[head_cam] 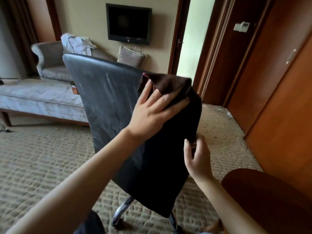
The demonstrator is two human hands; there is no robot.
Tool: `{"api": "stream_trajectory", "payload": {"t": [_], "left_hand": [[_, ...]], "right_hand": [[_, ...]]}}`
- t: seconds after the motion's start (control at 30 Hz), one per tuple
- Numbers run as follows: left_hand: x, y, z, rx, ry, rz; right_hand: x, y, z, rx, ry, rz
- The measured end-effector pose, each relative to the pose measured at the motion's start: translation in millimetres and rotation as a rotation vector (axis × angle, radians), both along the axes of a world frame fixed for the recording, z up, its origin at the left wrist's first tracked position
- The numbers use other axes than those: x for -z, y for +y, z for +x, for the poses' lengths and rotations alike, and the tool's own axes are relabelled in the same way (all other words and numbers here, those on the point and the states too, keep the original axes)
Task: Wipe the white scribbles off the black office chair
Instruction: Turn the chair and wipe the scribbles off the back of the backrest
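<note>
One office chair (108, 102), one dark cloth (170, 86), two hands (148, 114) (197, 159), one television (129, 23), one cushion (130, 57)

A black flat-screen television (129, 23) hangs on the beige wall. Below it leans a tan fringed cushion (131, 56); left of it stands a grey upholstered armchair (50, 59) bearing crumpled white fabric (76, 43); right, reddish-brown wooden wardrobe doors (278, 98).

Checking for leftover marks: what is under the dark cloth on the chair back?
The cloth covers a top corner of the black chair back, pressed by the left hand. Any scribbles beneath it are hidden; white smears show only on the bare part beside it.
</note>
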State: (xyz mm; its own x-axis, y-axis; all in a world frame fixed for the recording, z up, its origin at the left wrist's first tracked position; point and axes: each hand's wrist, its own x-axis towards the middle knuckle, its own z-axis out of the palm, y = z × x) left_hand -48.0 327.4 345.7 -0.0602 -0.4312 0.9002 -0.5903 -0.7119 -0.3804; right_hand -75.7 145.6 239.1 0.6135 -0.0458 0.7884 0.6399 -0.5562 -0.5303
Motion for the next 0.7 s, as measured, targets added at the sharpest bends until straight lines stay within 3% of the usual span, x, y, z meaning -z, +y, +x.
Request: {"api": "stream_trajectory", "payload": {"t": [0.1, 0.23, 0.33, 0.4, 0.47, 0.57, 0.7], "left_hand": [[5, 36, 19, -0.031, 0.090, -0.290], [7, 68, 24, 0.048, 0.471, -0.966], [8, 49, 17, 0.068, 0.528, -1.127], [18, 22, 11, 0.081, 0.510, -1.089], [35, -3, 2, 0.112, 0.481, -0.988], [53, -26, -6, 0.071, 0.406, -0.646], [48, -30, 3, 0.025, 0.186, -0.167]], "right_hand": [[-1, 6, -1, -0.031, 0.027, 0.017], [-1, 12, -3, -0.094, 0.068, -0.007], [-5, 19, -3, -0.104, 0.081, 0.004], [-21, 23, -7, -0.095, 0.009, 0.040], [-50, 29, -11, -0.061, -0.188, 0.062], [-102, 40, -18, -0.009, -0.405, 0.034], [-133, 37, -11, 0.188, -0.369, -0.226]]}}
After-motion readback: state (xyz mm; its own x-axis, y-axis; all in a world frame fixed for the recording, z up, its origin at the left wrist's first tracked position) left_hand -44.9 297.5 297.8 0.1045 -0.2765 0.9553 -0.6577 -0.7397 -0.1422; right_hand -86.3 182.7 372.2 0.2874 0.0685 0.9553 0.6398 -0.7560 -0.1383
